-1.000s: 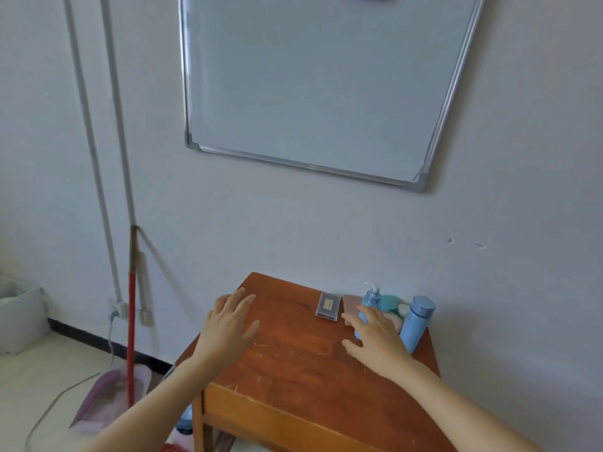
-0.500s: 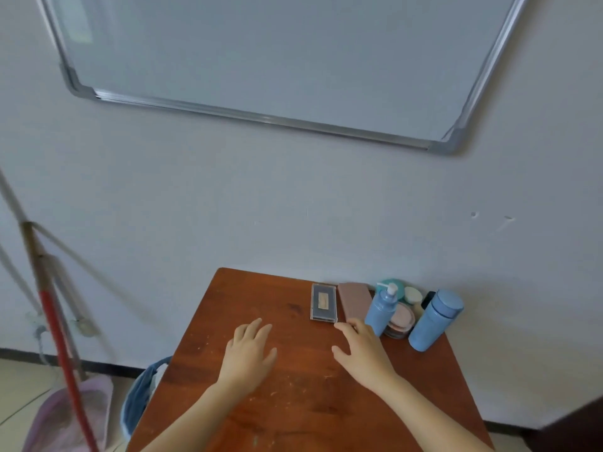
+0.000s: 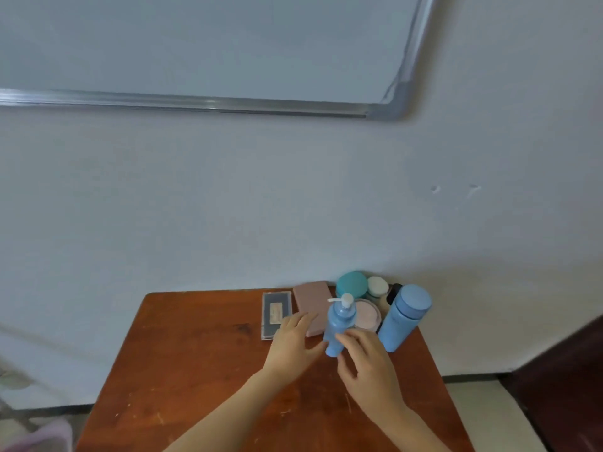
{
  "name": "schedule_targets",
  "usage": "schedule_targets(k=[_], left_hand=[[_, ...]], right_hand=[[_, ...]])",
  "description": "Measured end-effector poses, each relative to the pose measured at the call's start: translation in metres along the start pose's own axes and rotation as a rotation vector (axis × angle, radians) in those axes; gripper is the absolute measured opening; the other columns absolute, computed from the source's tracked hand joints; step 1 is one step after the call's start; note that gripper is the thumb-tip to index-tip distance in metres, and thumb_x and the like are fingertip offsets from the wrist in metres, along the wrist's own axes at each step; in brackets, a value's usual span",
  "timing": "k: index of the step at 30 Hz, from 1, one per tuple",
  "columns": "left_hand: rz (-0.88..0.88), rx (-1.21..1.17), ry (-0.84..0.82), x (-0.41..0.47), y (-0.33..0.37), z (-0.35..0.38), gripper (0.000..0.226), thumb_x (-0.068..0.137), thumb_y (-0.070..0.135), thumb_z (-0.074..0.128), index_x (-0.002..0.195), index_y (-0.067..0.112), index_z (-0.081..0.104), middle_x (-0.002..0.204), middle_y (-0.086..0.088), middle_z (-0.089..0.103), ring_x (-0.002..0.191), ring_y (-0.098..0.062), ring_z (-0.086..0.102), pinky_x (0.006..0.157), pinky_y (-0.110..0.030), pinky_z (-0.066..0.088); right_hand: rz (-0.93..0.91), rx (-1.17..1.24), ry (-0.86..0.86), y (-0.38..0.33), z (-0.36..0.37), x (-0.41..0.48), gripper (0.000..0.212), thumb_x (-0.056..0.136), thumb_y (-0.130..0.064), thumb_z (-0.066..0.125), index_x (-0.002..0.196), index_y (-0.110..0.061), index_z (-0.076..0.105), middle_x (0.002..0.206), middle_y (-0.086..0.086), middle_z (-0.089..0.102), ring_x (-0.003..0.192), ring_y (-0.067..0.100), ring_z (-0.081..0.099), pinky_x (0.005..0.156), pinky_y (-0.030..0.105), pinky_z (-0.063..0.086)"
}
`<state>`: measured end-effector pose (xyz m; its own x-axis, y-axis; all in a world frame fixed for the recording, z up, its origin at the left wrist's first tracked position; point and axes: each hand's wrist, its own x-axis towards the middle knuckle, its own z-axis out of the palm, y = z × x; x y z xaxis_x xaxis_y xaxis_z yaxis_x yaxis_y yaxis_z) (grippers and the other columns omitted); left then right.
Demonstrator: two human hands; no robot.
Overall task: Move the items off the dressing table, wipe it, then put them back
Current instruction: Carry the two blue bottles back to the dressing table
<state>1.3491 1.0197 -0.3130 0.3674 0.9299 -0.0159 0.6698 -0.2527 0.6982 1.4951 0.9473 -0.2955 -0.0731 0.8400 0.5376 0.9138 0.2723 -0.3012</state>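
On the far right part of the wooden dressing table [image 3: 202, 360] stand several toiletries. My right hand [image 3: 367, 363] curls its fingers and thumb round the lower part of a blue pump bottle [image 3: 339, 316]. My left hand [image 3: 292, 344] lies flat just left of it, fingers straight over the edge of a pink flat case [image 3: 311, 300], thumb near the bottle's base. A grey clear-lidded palette [image 3: 276, 313] lies left of that. A blue flask [image 3: 404, 316], a pink round compact [image 3: 370, 316], a teal compact [image 3: 351, 283] and a white jar [image 3: 377, 285] cluster by the wall.
A whiteboard [image 3: 228, 102] hangs on the wall above the table. A small black item [image 3: 395, 289] sits behind the flask. Dark furniture [image 3: 561, 370] stands at the right. Something pale pink [image 3: 42, 435] shows on the floor at the lower left.
Both hands have moved forward and to the right, up to the items. The right hand has closed on the pump bottle and the left now touches the pink case. The view has shifted right.
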Motion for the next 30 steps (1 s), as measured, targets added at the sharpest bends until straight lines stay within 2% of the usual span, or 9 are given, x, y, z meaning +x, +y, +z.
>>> schedule_targets(k=[4, 6, 9, 12, 14, 17, 20, 24, 30], left_hand=[[0.046, -0.229, -0.048, 0.016, 0.022, 0.019, 0.061, 0.074, 0.036, 0.072, 0.127, 0.025, 0.043, 0.12, 0.012, 0.05, 0.113, -0.008, 0.046, 0.096, -0.024, 0.04], [0.023, -0.279, -0.008, 0.023, 0.027, 0.023, 0.058, 0.075, 0.03, 0.072, 0.126, 0.025, 0.044, 0.116, 0.012, 0.05, 0.11, -0.009, 0.049, 0.094, -0.024, 0.041], [0.0, -0.318, 0.013, 0.031, 0.027, 0.025, 0.054, 0.076, 0.028, 0.072, 0.123, 0.021, 0.046, 0.115, 0.005, 0.055, 0.104, -0.013, 0.052, 0.088, -0.028, 0.045], [0.025, -0.329, -0.019, 0.034, 0.025, 0.026, 0.049, 0.075, 0.028, 0.072, 0.117, 0.027, 0.046, 0.113, 0.005, 0.057, 0.1, -0.011, 0.053, 0.086, -0.026, 0.046], [0.031, -0.325, -0.026, 0.035, 0.023, 0.027, 0.049, 0.075, 0.029, 0.072, 0.115, 0.031, 0.044, 0.111, 0.008, 0.056, 0.099, -0.008, 0.053, 0.083, -0.022, 0.046], [0.033, -0.303, -0.035, 0.034, 0.016, 0.027, 0.054, 0.075, 0.031, 0.072, 0.119, 0.034, 0.041, 0.108, 0.016, 0.052, 0.097, -0.004, 0.052, 0.079, -0.011, 0.041], [0.029, -0.289, -0.042, 0.033, 0.013, 0.025, 0.056, 0.075, 0.031, 0.072, 0.119, 0.037, 0.038, 0.108, 0.019, 0.05, 0.098, -0.004, 0.05, 0.083, -0.016, 0.041], [0.037, -0.273, -0.043, 0.034, 0.013, 0.024, 0.061, 0.074, 0.032, 0.073, 0.125, 0.031, 0.04, 0.108, 0.019, 0.049, 0.099, -0.004, 0.05, 0.083, -0.017, 0.04], [0.006, -0.288, -0.043, 0.036, 0.013, 0.024, 0.065, 0.074, 0.032, 0.073, 0.129, 0.028, 0.039, 0.106, 0.019, 0.048, 0.098, -0.001, 0.047, 0.081, -0.015, 0.038]], right_hand=[[0.049, -0.048, 0.101, 0.023, -0.011, -0.008, 0.03, 0.065, -0.004, 0.075, 0.094, -0.008, 0.067, 0.09, 0.006, 0.064, 0.091, 0.011, 0.049, 0.074, 0.027, 0.054], [0.13, -0.077, 0.17, 0.035, -0.018, -0.006, 0.035, 0.062, -0.002, 0.077, 0.094, -0.01, 0.065, 0.095, 0.006, 0.059, 0.091, 0.013, 0.047, 0.072, 0.026, 0.053], [0.279, -0.122, 0.271, 0.053, -0.028, 0.001, 0.045, 0.06, 0.0, 0.079, 0.099, -0.01, 0.059, 0.105, 0.008, 0.047, 0.095, 0.021, 0.043, 0.072, 0.035, 0.052], [0.396, -0.188, 0.286, 0.071, -0.035, 0.016, 0.044, 0.054, 0.001, 0.082, 0.094, -0.002, 0.064, 0.103, 0.023, 0.055, 0.097, 0.031, 0.045, 0.072, 0.045, 0.051], [0.432, -0.139, 0.243, 0.077, -0.034, 0.024, 0.044, 0.056, 0.0, 0.082, 0.096, -0.001, 0.063, 0.102, 0.026, 0.056, 0.095, 0.041, 0.053, 0.074, 0.049, 0.051], [0.463, 0.054, 0.177, 0.079, -0.027, 0.031, 0.049, 0.064, -0.001, 0.078, 0.108, -0.001, 0.058, 0.11, 0.021, 0.052, 0.1, 0.037, 0.054, 0.08, 0.042, 0.05], [0.566, 0.24, 0.203, 0.08, -0.017, 0.031, 0.053, 0.069, -0.002, 0.075, 0.117, -0.006, 0.052, 0.114, 0.013, 0.049, 0.104, 0.025, 0.051, 0.083, 0.029, 0.041], [0.632, 0.341, 0.286, 0.079, -0.009, 0.031, 0.056, 0.068, -0.004, 0.077, 0.118, -0.008, 0.05, 0.118, 0.011, 0.053, 0.104, 0.013, 0.046, 0.086, 0.027, 0.039], [0.676, 0.381, 0.304, 0.08, -0.004, 0.026, 0.063, 0.067, -0.009, 0.079, 0.121, -0.013, 0.046, 0.124, 0.007, 0.054, 0.108, 0.013, 0.048, 0.087, 0.025, 0.041]])
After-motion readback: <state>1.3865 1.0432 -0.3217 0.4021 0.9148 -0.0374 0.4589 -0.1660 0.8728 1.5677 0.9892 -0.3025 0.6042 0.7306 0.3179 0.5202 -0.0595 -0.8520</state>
